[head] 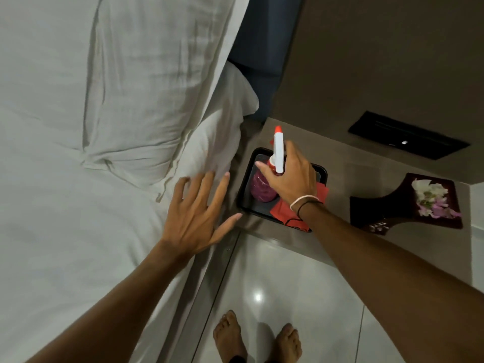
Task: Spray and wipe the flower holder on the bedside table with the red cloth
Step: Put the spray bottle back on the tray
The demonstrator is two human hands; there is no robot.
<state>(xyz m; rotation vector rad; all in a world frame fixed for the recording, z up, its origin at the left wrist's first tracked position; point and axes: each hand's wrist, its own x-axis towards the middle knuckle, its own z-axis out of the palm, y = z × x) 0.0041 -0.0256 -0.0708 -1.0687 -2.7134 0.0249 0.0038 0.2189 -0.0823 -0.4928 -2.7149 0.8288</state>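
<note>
A spray bottle [278, 150] with a white head, red nozzle and pink liquid stands in a black tray [321, 171] on the bedside table. My right hand [290, 176] is closed around the bottle's neck. The red cloth [281, 212] lies in the tray under my right wrist. The dark flower holder [387, 208], carrying white and pink petals [432, 200], rests on the table to the right of the tray. My left hand [195, 218] hovers with fingers spread over the bed's edge, holding nothing.
A bed with white sheets [65, 205] and a pillow [136, 87] fills the left side. A black panel [408, 136] is set in the brown wall above the table. My bare feet [256, 339] stand on glossy floor tiles.
</note>
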